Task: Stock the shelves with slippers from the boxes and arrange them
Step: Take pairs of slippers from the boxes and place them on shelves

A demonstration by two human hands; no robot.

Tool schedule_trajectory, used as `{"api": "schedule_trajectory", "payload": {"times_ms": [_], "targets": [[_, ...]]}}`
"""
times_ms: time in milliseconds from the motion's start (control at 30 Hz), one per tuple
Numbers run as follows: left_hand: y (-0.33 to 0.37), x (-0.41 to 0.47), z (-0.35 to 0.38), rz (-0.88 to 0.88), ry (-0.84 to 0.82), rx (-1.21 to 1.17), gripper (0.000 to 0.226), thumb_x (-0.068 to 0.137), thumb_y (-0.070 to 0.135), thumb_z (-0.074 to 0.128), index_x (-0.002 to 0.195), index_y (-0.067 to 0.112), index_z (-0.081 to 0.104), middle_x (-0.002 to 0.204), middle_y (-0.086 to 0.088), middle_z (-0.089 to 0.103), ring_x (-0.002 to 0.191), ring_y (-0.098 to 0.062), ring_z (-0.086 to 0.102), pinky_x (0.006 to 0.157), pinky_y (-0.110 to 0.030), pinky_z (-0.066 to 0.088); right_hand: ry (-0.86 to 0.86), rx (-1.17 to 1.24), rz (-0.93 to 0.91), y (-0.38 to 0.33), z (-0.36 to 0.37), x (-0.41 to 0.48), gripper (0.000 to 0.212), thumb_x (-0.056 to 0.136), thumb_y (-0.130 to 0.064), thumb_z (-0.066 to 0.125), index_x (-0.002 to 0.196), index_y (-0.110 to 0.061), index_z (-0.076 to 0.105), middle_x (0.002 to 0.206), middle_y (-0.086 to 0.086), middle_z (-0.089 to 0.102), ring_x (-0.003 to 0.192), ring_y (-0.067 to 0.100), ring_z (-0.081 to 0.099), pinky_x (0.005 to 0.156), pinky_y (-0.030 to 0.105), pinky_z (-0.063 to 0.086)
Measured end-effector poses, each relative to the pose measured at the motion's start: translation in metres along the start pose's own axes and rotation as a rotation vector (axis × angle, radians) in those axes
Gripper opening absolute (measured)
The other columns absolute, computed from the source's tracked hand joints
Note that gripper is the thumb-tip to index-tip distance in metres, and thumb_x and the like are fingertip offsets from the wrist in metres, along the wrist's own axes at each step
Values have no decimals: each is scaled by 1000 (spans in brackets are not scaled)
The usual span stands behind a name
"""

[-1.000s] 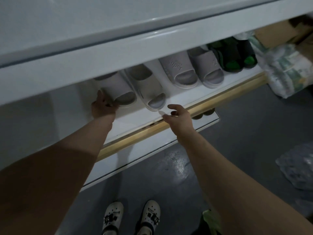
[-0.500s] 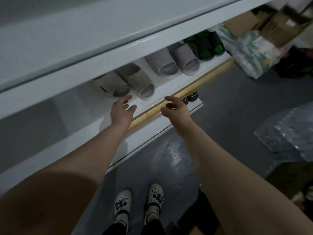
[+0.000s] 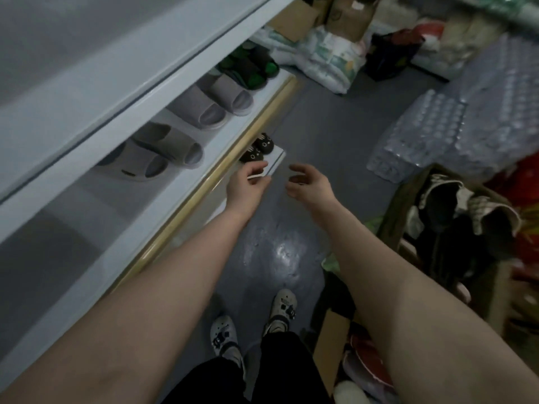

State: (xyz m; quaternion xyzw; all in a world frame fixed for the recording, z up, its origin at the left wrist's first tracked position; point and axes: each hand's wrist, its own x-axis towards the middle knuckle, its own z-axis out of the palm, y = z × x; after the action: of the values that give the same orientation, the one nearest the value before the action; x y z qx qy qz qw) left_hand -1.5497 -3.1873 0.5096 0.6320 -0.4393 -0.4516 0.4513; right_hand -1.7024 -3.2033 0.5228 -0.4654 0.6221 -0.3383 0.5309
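View from a head camera, looking down past two bare forearms. The left hand (image 3: 248,185) and right hand (image 3: 309,185) hung in the air just off the front of a white shelf (image 3: 204,185). Both had fingers loosely curled and seemed to hold nothing. The left one was in front of the corner of a lower shelf (image 3: 275,163), and the right one was over the grey floor (image 3: 320,118).

Three pairs of slippers sat in a row on the shelf: a beige pair (image 3: 151,158), a grey pair (image 3: 213,103) and a green pair (image 3: 250,68). Each pair was set side by side with open toes towards the front edge, probably so shoppers could see them. The shelf was bare left of the beige pair, which looked like room for more stock. A dark pair (image 3: 258,150) with cat faces sat on the lower shelf.

An open cardboard box (image 3: 390,223) stood at the person's right, within reach. It held a jumble of dark and pale items, likely more slippers, though the view was too dim to tell.
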Motion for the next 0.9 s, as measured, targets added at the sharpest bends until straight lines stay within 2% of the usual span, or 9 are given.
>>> {"api": "schedule_trajectory", "payload": {"times_ms": [100,200,400,533,600,667,733,767,900], "targets": [[16,-9,32,51,-84,14,27,86,13,68,110,24,67,102,10,66,96,-8,63,92,-26,51,90,30,-6,3,-36,-18,35,86,2,65,115,-18,61,99,11,61,80,19,60,80,35,55],[32,-16,72,102,-189,40,27,87,11,67,111,23,66,102,5,67,95,-9,63,88,-21,49,187,54,-8,6,-74,-32,36,86,3,66,116,-15,62,98,11,61,82,20,60,79,36,55],[56,-27,162,172,-416,84,26,88,7,65,111,19,65,97,7,65,86,3,59,80,-12,47,382,138,6,26,-164,-52,34,88,4,63,116,-14,62,96,10,62,84,22,60,79,35,54],[60,-33,226,180,-523,113,26,87,4,67,106,22,65,95,5,65,84,1,59,83,-19,45,486,170,65,53,-225,-63,37,88,0,63,123,-13,62,103,9,65,90,24,66,82,33,58],[61,-36,256,159,-572,124,26,87,6,67,106,24,66,94,6,66,84,-1,60,83,-21,46,525,201,101,67,-251,-68,38,89,-2,65,124,-16,62,107,11,67,95,25,68,85,38,59],[62,-37,283,137,-616,141,25,87,8,67,108,22,66,96,6,66,87,-5,61,84,-22,48,553,241,144,79,-274,-75,37,90,-3,65,123,-18,62,106,9,67,92,20,68,80,38,59],[64,-40,306,119,-640,156,25,88,10,67,110,22,67,98,6,66,90,-7,61,85,-24,50,566,261,188,90,-295,-81,36,92,-3,63,123,-21,61,105,4,65,90,14,66,73,29,60],[63,-40,316,109,-650,162,25,88,10,67,110,22,67,98,6,66,90,-8,61,86,-25,50,577,255,205,97,-304,-83,36,92,-4,63,121,-24,61,105,2,65,93,15,66,75,28,59],[61,-38,351,74,-704,207,25,88,11,67,108,27,67,98,9,66,90,-9,61,85,-24,50,636,247,263,120,-336,-82,35,90,-6,65,117,-29,61,105,2,66,98,18,67,89,37,57]]}}
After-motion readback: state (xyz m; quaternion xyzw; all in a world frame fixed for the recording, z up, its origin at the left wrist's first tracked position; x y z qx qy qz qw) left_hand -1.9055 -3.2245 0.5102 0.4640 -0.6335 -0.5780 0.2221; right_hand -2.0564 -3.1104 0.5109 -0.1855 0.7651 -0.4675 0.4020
